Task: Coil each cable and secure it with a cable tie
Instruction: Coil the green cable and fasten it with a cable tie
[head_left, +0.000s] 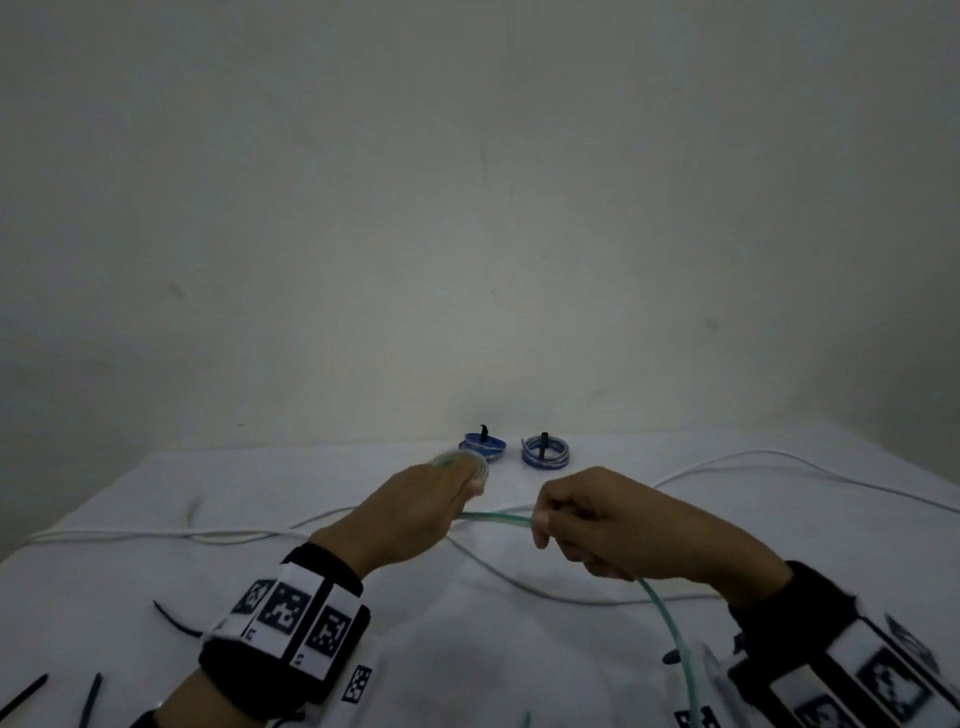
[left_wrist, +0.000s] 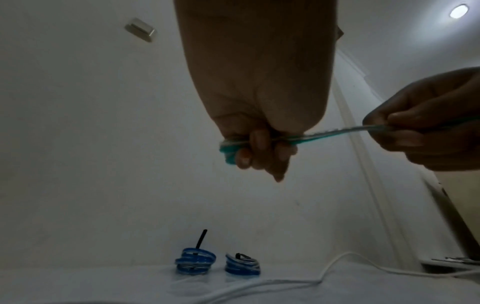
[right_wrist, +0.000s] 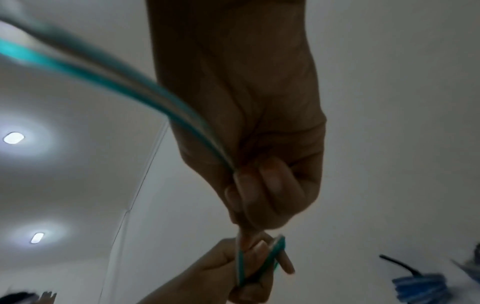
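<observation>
Pinching the green cable (head_left: 496, 518), the right hand (head_left: 602, 519) grips one stretch. The left hand (head_left: 415, 512) grips its small coil. Two tied blue coils (head_left: 483, 448) sit near the tabletop's (head_left: 291, 597) far edge.

A plain indoor room, likely a home: bare white wall (head_left: 467, 234), recessed ceiling lights (right_wrist: 13, 137), and a table under a white cloth (head_left: 156, 519) strewn with cables (head_left: 779, 467).

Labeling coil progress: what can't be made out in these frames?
- Turns of the green cable in the left hand: head and left wrist views, fingers cover the coil.
- Cable's free end: head view, cut off by the bottom edge.
- Right hand grip: right wrist view, motion-blurred.
- Tie locks on the two blue coils: too small.
</observation>
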